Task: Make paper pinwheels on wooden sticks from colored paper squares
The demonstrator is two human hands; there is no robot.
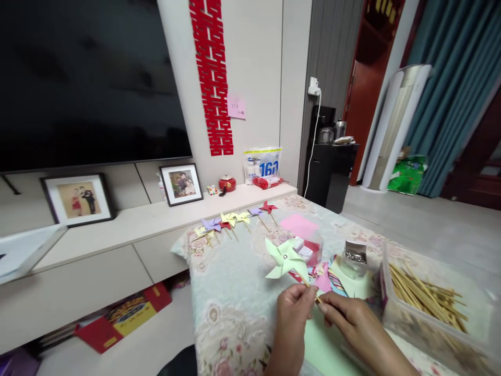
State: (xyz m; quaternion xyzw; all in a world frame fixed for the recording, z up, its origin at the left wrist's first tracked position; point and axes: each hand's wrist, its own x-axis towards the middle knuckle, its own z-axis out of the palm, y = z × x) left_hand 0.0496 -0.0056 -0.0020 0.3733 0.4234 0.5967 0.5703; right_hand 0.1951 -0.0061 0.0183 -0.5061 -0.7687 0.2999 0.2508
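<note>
The left hand (293,310) is pinching the stick (301,279) of a pale green pinwheel (280,256), and the right hand (346,316) is closing its thumb and fingers around the stick's lower end, so both are keeping a firm grip on the same thing. The pinwheel is hovering over the middle of the worktop (223,277), its 4 blades facing the person.

It is looking nearly complete: the blades are spreading from a round pin (285,257) at the centre, and the stick is reaching down behind. Whether it is sitting securely, I cannot tell.

Along the far edge, a row of pinwheels (228,219), at least 6, is lying seemingly finished in yellow, purple and red. The green pinwheel is not yet resting among them.

Plenty of unused material is remaining: spare sticks (426,297) are filling a plastic box (407,317) by the right edge, fasteners (355,257) are standing beside it, pink paper (299,224) is lying towards the far right corner, and green paper (326,347) is spreading beneath the hands.
</note>
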